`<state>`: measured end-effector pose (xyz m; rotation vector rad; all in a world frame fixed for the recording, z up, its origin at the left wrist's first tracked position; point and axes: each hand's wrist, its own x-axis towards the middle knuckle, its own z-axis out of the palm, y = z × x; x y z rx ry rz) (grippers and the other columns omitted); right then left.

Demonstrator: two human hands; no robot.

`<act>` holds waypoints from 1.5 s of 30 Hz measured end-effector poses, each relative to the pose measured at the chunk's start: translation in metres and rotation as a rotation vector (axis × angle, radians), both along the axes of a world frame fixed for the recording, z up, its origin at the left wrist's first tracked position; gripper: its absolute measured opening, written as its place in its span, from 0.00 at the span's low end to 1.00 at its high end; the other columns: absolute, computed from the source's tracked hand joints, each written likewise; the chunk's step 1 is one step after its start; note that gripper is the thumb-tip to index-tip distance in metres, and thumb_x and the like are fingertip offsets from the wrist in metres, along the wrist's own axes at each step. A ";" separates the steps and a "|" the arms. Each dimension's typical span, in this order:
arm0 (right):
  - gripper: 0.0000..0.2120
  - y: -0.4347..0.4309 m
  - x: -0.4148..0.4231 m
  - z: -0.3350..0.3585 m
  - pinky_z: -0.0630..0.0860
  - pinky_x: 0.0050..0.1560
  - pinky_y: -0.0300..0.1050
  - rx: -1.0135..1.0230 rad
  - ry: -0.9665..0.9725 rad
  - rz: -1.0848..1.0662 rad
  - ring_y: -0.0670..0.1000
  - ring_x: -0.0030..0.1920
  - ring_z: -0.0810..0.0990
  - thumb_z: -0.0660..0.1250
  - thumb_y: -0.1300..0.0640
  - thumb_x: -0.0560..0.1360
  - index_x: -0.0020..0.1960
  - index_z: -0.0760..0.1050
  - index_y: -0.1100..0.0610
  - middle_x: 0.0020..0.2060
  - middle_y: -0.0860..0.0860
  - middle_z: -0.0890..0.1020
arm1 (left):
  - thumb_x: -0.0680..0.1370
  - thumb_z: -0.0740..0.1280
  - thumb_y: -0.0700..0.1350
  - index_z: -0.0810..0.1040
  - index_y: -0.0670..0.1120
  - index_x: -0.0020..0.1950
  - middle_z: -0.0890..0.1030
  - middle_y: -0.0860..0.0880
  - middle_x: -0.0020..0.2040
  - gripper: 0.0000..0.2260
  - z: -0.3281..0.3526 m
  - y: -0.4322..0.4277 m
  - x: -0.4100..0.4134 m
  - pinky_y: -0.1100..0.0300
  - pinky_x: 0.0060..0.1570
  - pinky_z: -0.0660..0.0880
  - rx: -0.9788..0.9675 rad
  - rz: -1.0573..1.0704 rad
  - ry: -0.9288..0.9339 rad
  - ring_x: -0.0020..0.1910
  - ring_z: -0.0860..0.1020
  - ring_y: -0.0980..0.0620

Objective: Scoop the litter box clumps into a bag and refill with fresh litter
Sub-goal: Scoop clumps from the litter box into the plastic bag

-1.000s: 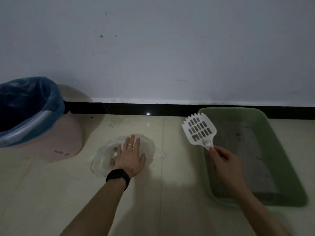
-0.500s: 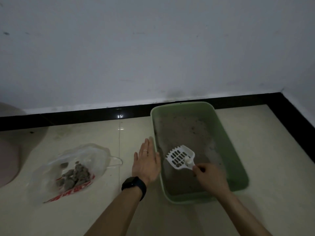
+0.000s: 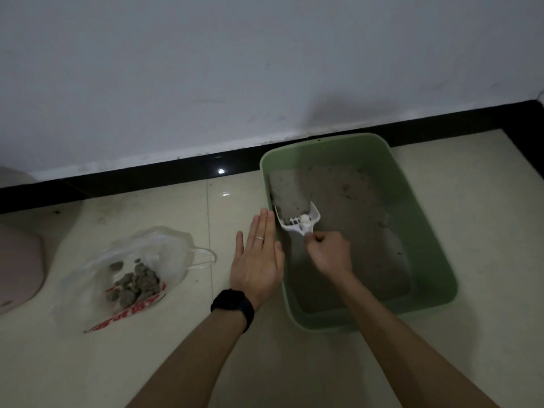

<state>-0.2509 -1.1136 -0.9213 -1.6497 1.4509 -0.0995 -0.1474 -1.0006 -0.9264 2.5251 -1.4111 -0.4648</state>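
Note:
A green litter box (image 3: 424, 231) holding grey litter sits on the tiled floor by the wall. My right hand (image 3: 329, 254) grips the handle of a white slotted scoop (image 3: 297, 220), whose head digs into the litter at the box's left side. My left hand (image 3: 257, 260) lies flat with straight fingers against the box's left rim. A clear plastic bag (image 3: 164, 248) with red print lies on the floor to the left, holding several grey clumps (image 3: 132, 285).
A pink bin (image 3: 17, 266) stands at the left edge of the view. A black baseboard (image 3: 147, 175) runs along the white wall behind the box. A black watch is on my left wrist.
The view swung right from the bin to the litter box. My left hand left the bag and came to the box's rim. My right hand lowered the scoop into the litter.

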 end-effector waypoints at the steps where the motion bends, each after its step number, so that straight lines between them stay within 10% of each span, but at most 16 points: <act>1: 0.16 -0.001 0.003 -0.003 0.73 0.33 0.41 0.027 -0.032 -0.021 0.50 0.30 0.77 0.63 0.52 0.80 0.36 0.79 0.57 0.29 0.52 0.79 | 0.81 0.38 0.53 0.37 0.48 0.81 0.37 0.52 0.80 0.28 -0.001 -0.001 -0.001 0.49 0.78 0.40 -0.010 0.005 0.005 0.79 0.38 0.56; 9: 0.21 -0.011 0.048 -0.015 0.74 0.31 0.40 0.009 -0.077 -0.073 0.51 0.30 0.82 0.61 0.47 0.81 0.36 0.81 0.59 0.30 0.54 0.82 | 0.79 0.35 0.53 0.40 0.46 0.81 0.42 0.50 0.81 0.30 -0.005 -0.002 -0.002 0.47 0.79 0.45 -0.006 -0.003 -0.027 0.80 0.41 0.53; 14: 0.09 -0.014 0.041 -0.018 0.70 0.27 0.39 0.370 -0.487 -0.418 0.48 0.27 0.75 0.67 0.57 0.79 0.44 0.82 0.60 0.34 0.53 0.82 | 0.79 0.36 0.53 0.39 0.46 0.81 0.41 0.51 0.81 0.30 -0.003 -0.003 -0.003 0.49 0.79 0.43 -0.002 0.015 -0.016 0.80 0.41 0.55; 20: 0.12 -0.007 0.029 -0.030 0.74 0.36 0.42 0.534 -0.522 -0.435 0.48 0.35 0.77 0.66 0.51 0.80 0.51 0.83 0.58 0.39 0.50 0.83 | 0.82 0.38 0.52 0.36 0.46 0.80 0.38 0.50 0.81 0.27 0.003 -0.003 -0.002 0.50 0.76 0.36 0.068 0.015 -0.073 0.79 0.39 0.54; 27: 0.13 -0.008 -0.030 -0.030 0.75 0.40 0.42 0.379 -0.568 -0.352 0.47 0.37 0.78 0.66 0.54 0.80 0.61 0.80 0.59 0.50 0.50 0.86 | 0.84 0.42 0.50 0.33 0.46 0.79 0.36 0.51 0.80 0.27 0.009 -0.002 -0.002 0.48 0.76 0.35 0.100 0.023 -0.067 0.79 0.37 0.54; 45: 0.14 0.029 -0.083 0.055 0.66 0.27 0.38 0.077 -0.545 -0.203 0.49 0.29 0.72 0.64 0.50 0.80 0.42 0.85 0.51 0.30 0.54 0.75 | 0.85 0.39 0.54 0.33 0.48 0.79 0.35 0.51 0.80 0.26 0.028 0.019 -0.003 0.47 0.77 0.36 0.197 -0.114 -0.083 0.79 0.36 0.54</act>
